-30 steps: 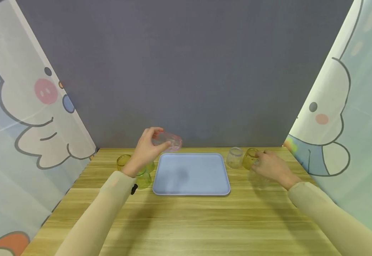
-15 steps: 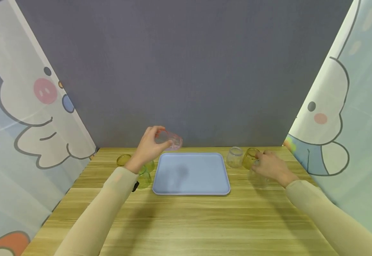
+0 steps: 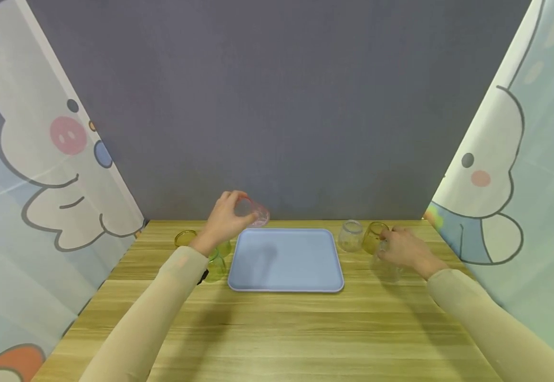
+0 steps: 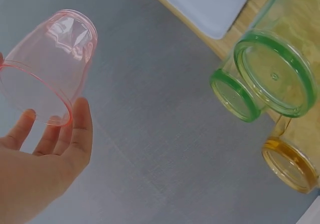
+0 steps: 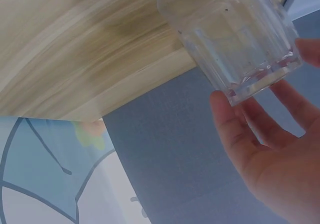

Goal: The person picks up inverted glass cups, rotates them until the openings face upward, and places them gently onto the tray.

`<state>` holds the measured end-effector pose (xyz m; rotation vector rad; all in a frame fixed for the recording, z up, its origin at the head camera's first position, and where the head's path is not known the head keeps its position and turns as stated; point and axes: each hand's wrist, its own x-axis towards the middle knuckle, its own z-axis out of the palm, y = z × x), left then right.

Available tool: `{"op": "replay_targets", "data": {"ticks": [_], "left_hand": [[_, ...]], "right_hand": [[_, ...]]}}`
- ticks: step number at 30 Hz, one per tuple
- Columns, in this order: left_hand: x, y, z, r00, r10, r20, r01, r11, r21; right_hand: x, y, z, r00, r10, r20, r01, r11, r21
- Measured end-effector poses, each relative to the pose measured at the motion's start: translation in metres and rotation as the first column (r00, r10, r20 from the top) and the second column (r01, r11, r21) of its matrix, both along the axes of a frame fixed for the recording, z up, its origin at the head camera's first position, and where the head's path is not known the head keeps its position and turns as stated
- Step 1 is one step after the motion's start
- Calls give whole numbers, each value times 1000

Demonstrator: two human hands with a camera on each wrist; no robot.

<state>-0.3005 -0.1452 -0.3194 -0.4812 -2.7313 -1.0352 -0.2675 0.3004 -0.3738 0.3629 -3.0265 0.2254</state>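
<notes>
My left hand (image 3: pixel 226 220) holds a pink glass (image 4: pixel 52 59) by its rim. The glass is tilted in the air over the back left corner of the blue tray (image 3: pixel 286 260). Its faceted base points away from the fingers in the left wrist view. On the right, my right hand (image 3: pixel 406 249) grips a clear glass (image 5: pixel 240 39) around its thick base. That glass has its mouth down at the table, right of the tray. An amber glass (image 3: pixel 374 239) and another clear glass (image 3: pixel 350 236) stand just behind and to its left.
Left of the tray, partly behind my left forearm, stand green glasses (image 4: pixel 275 76) and an amber glass (image 4: pixel 290 164), bases up. A grey panel (image 3: pixel 277 106) closes off the back of the wooden table (image 3: pixel 286 334). Cartoon-printed curtains (image 3: pixel 491 175) hang at both sides.
The pink glass in my left hand has tipped a little and shifted slightly, its base end now lower. My right hand stays in place on the clear glass.
</notes>
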Motion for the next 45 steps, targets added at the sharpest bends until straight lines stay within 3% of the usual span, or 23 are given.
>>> {"op": "replay_targets", "data": {"ticks": [10, 26, 30, 35, 45], "left_hand": [[-6, 9, -4, 1000, 11, -7, -12, 993, -118], [-19, 12, -14, 999, 41, 2, -39, 972, -231], [-25, 11, -19, 999, 38, -17, -41, 951, -307], [-30, 12, -26, 998, 8, -69, -37, 900, -433], [-35, 13, -38, 997, -3, -80, -39, 853, -520]], "right_hand": [[-4, 4, 2, 998, 54, -28, -54, 998, 22], [-5, 6, -3, 998, 48, -40, -48, 999, 23], [-4, 6, -2, 998, 57, -36, -56, 998, 19], [-4, 5, -2, 997, 66, -33, -66, 998, 18], [-6, 1, -1, 998, 60, -13, -60, 998, 16]]}}
